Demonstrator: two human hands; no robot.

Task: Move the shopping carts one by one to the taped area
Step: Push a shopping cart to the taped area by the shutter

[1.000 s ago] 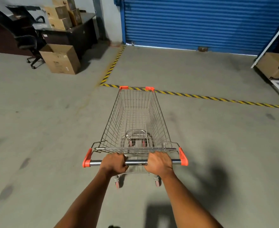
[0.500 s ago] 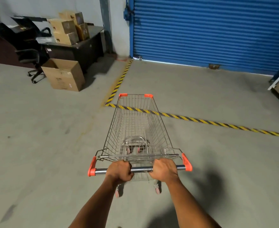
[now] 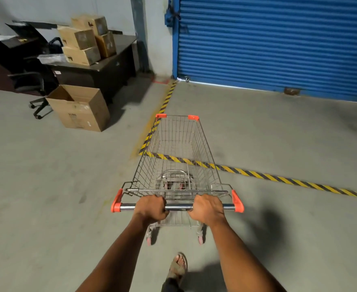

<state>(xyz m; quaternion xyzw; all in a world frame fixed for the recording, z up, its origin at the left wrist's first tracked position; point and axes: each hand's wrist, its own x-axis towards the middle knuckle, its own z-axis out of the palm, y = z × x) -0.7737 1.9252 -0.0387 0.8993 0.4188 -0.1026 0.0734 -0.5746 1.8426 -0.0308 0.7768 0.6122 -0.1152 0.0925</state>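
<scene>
An empty wire shopping cart (image 3: 203,144) with orange corner caps stands on the concrete floor straight ahead of me. My left hand (image 3: 151,208) and my right hand (image 3: 207,208) both grip its steel handle bar (image 3: 178,206). Yellow-and-black tape (image 3: 278,178) marks a corner on the floor, one strip running right and one running back toward the wall. The cart's front half is past the near strip, inside the taped area (image 3: 268,127); its rear wheels are on my side of the tape.
A blue roller shutter (image 3: 278,43) closes the far side of the taped area. Left of the tape sit an open cardboard box (image 3: 82,110), an office chair (image 3: 32,81) and a dark desk (image 3: 101,66) stacked with boxes. My sandalled foot (image 3: 178,266) is behind the cart.
The cart has rolled forward: its front was at the near tape strip and now reaches well past it. The shutter and the boxes look closer.
</scene>
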